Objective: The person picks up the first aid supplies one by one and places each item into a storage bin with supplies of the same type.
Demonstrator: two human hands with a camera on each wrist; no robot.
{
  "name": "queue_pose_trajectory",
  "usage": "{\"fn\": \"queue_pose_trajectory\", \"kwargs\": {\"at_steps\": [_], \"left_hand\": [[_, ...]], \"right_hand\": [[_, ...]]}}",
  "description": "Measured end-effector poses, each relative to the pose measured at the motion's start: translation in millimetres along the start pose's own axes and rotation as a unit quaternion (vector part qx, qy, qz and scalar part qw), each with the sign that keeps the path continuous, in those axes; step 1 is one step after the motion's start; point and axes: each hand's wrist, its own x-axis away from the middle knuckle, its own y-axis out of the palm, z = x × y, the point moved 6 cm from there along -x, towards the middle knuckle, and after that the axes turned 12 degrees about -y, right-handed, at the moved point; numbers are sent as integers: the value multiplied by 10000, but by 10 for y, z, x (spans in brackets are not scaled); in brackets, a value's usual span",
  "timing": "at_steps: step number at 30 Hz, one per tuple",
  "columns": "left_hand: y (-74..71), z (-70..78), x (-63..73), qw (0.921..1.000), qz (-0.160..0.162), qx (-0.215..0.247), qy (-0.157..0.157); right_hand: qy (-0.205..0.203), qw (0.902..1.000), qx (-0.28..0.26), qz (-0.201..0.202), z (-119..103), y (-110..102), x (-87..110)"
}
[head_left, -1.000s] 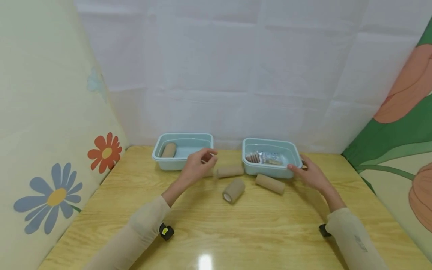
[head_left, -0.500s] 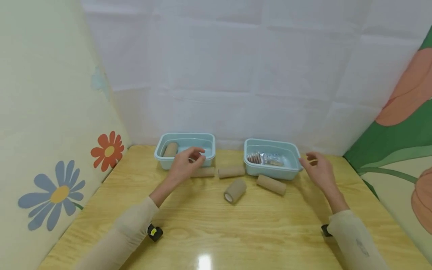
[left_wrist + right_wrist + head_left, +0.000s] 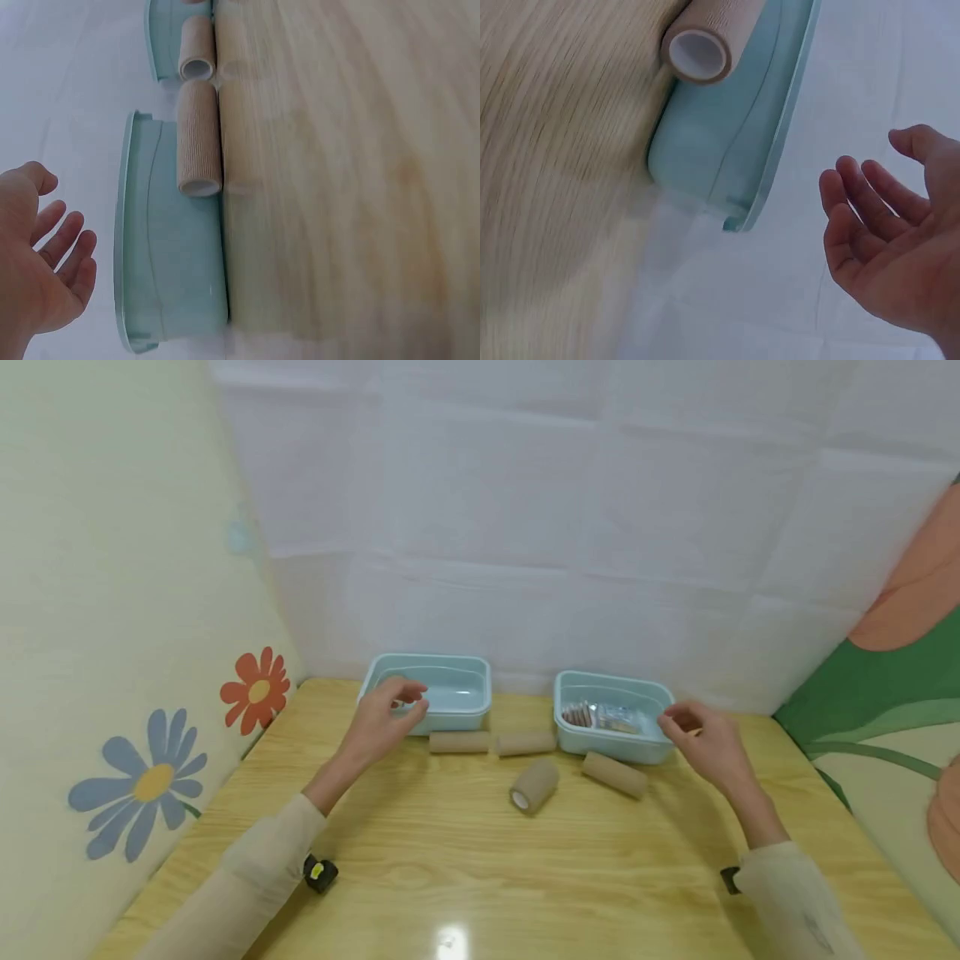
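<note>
My left hand (image 3: 378, 722) hovers over the front left part of a pale blue plastic box (image 3: 457, 722), fingers loosely curved around nothing. In the left wrist view that hand (image 3: 45, 262) stands apart from the box's rim (image 3: 124, 240). Beside the right end of a second pale blue box (image 3: 615, 748) is my right hand (image 3: 708, 747), relaxed and holding nothing; the right wrist view shows a gap between it and the box. Tan bandage rolls lie on the table: one before the left box (image 3: 460, 742), another to its right (image 3: 527, 743).
A thicker tan roll (image 3: 534, 787) lies nearer me, and a slim one (image 3: 615, 775) lies slanted before the right box. Inside that box are clear packets (image 3: 618, 718) and a row of brownish pieces (image 3: 577, 714). A white cloth (image 3: 487, 527) hangs behind the wooden table (image 3: 465, 860).
My left hand has moved left, from the left box's right end to its left part, now hiding the roll inside. My right hand has let go of the right box's rim.
</note>
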Motion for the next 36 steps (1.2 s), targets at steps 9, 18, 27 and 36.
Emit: {"fn": "queue_pose_trajectory", "kwargs": {"at_steps": [9, 18, 27, 36], "left_hand": [[-29, -136, -113, 9981, -63, -593, -153], [-183, -459, -185, 9911, -113, -1137, -676], [-296, -739, -199, 9916, -211, -247, -1250], [-257, -824, -178, 9838, -586, 801, -1494]], "right_hand": [[-363, 9949, -434, -830, -106, 202, 74], [-553, 9917, -428, -1084, -94, 407, 112], [-946, 9876, 86, -1253, -152, 600, 178], [-971, 9830, 256, -1540, -150, 748, 246]]}}
